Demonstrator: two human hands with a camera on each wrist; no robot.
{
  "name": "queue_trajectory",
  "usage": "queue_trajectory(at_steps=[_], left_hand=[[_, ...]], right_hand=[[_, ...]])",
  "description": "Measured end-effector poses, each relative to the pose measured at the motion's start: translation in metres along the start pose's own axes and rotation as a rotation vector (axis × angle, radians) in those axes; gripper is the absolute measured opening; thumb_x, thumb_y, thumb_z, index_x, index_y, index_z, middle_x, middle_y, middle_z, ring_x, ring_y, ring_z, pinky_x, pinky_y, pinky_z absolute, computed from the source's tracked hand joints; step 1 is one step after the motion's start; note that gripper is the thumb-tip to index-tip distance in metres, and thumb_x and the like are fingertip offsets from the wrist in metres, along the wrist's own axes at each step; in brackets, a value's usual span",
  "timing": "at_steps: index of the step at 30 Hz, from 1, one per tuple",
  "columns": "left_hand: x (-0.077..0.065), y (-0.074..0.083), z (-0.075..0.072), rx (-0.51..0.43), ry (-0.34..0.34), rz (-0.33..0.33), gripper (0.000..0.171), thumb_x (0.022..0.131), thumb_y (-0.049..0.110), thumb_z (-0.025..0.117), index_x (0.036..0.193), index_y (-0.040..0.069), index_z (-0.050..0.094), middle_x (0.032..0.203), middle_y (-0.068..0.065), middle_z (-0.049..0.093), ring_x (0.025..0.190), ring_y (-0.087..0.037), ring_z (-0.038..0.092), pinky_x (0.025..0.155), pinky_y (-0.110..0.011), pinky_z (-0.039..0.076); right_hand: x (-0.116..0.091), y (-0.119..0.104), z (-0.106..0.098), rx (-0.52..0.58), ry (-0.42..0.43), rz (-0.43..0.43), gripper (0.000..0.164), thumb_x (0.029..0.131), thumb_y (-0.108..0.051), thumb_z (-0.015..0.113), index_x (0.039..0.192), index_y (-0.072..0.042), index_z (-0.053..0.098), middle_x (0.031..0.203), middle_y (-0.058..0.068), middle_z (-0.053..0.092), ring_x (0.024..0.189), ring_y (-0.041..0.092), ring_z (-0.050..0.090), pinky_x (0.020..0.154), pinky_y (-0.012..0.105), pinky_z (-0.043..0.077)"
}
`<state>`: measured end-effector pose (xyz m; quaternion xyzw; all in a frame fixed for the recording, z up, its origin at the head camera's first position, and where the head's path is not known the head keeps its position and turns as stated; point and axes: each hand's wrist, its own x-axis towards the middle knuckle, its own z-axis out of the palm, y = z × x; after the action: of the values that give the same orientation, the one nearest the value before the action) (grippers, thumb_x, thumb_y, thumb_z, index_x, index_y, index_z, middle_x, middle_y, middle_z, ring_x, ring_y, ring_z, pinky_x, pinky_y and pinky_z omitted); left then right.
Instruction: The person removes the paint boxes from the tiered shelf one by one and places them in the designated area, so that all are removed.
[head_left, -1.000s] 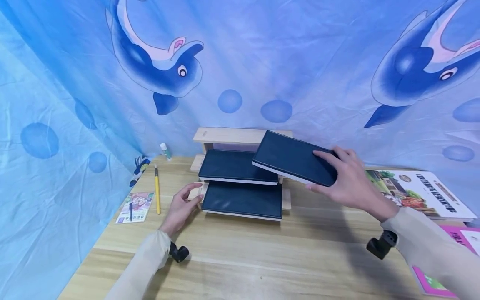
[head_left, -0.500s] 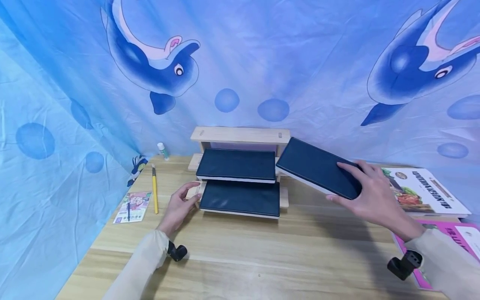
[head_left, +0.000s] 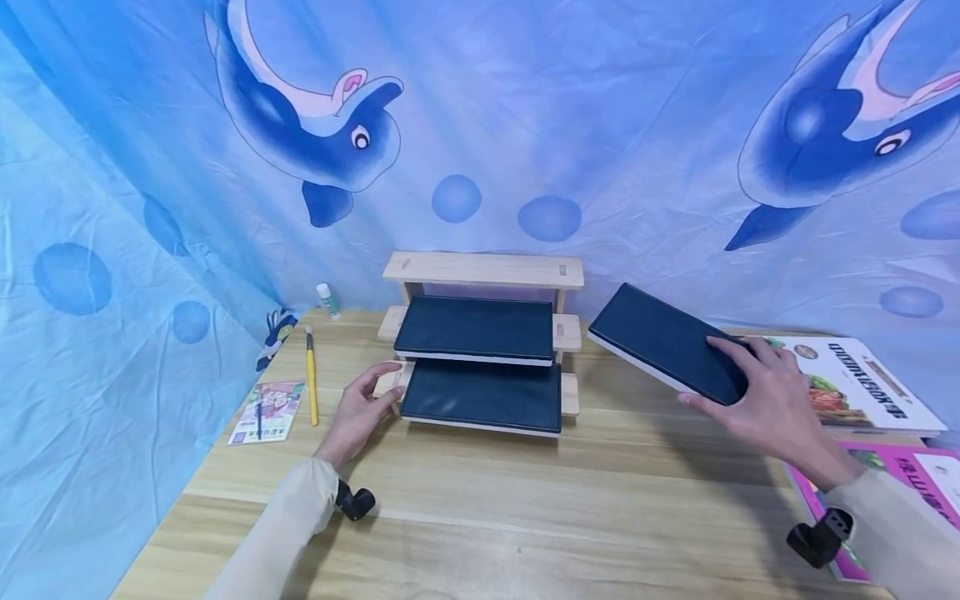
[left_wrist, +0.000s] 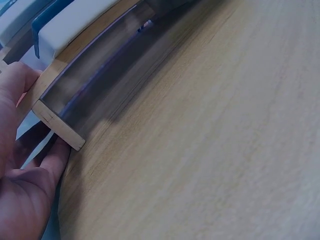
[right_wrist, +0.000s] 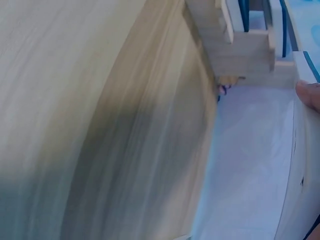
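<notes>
A stepped wooden rack (head_left: 483, 268) stands at the back of the table, with one dark-blue-topped, white-sided flat panel (head_left: 474, 327) on its middle step and another such panel (head_left: 480, 396) on its lowest step. The top step carries nothing. My left hand (head_left: 356, 421) grips the left end of the lowest step; in the left wrist view its thumb and fingers (left_wrist: 56, 161) lie around the wooden end. To the rack's right, my right hand (head_left: 776, 408) holds a third flat panel (head_left: 667, 342) by its right end, tilted and raised above the table.
A yellow-handled brush (head_left: 311, 379), a small printed card (head_left: 266, 412) and a glue stick (head_left: 327, 300) lie or stand at the left. On the right are a white-covered book (head_left: 866, 375) and a pink book (head_left: 892, 475). A blue dolphin-print curtain (head_left: 480, 125) hangs behind the table.
My right hand has carried the third panel rightward and lower, away from the rack, uncovering the rack's right end. My left hand has kept its grip on the rack.
</notes>
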<state>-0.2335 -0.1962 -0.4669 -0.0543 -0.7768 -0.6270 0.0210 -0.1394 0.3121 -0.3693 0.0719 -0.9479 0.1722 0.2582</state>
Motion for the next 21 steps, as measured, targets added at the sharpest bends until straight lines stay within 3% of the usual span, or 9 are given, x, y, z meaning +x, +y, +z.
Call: queue_trajectory(at_steps=[6,13,18,21], left_hand=[[0.000,0.000,0.001,-0.003,-0.004,-0.008,0.040,0.083,0.018,0.066,0.121,0.013,0.054,0.132,-0.001,0.045,0.092,-0.013,0.047,0.045,-0.018,0.035],[-0.002,0.002,-0.001,-0.003,-0.008,0.002,0.041,0.083,0.018,0.065,0.122,0.012,0.053,0.134,-0.003,0.043,0.093,-0.012,0.047,0.046,-0.019,0.037],[-0.003,0.003,-0.001,-0.001,-0.009,0.004,0.040,0.084,0.017,0.064,0.122,0.012,0.053,0.133,-0.004,0.044,0.055,-0.006,0.042,0.045,-0.019,0.037],[-0.003,0.003,0.000,-0.008,-0.019,0.000,0.040,0.084,0.018,0.065,0.122,0.014,0.053,0.132,-0.002,0.045,0.047,-0.005,0.037,0.045,-0.019,0.037]], right_hand=[[-0.003,0.013,0.010,-0.062,-0.048,0.066,0.087,0.057,-0.057,0.076,0.128,-0.013,0.049,0.120,0.028,0.042,0.102,0.054,0.033,0.066,0.063,0.027],[-0.002,0.026,0.030,-0.055,-0.095,0.100,0.088,0.058,-0.060,0.074,0.127,-0.011,0.048,0.121,0.030,0.041,0.105,0.056,0.030,0.072,0.069,0.020],[-0.003,0.030,0.044,-0.053,-0.145,0.126,0.091,0.060,-0.064,0.070,0.130,-0.010,0.045,0.118,0.031,0.040,0.102,0.056,0.029,0.069,0.069,0.020],[-0.005,0.033,0.050,-0.059,-0.172,0.149,0.093,0.061,-0.066,0.067,0.131,-0.010,0.043,0.122,0.033,0.036,0.104,0.058,0.027,0.067,0.070,0.020]])
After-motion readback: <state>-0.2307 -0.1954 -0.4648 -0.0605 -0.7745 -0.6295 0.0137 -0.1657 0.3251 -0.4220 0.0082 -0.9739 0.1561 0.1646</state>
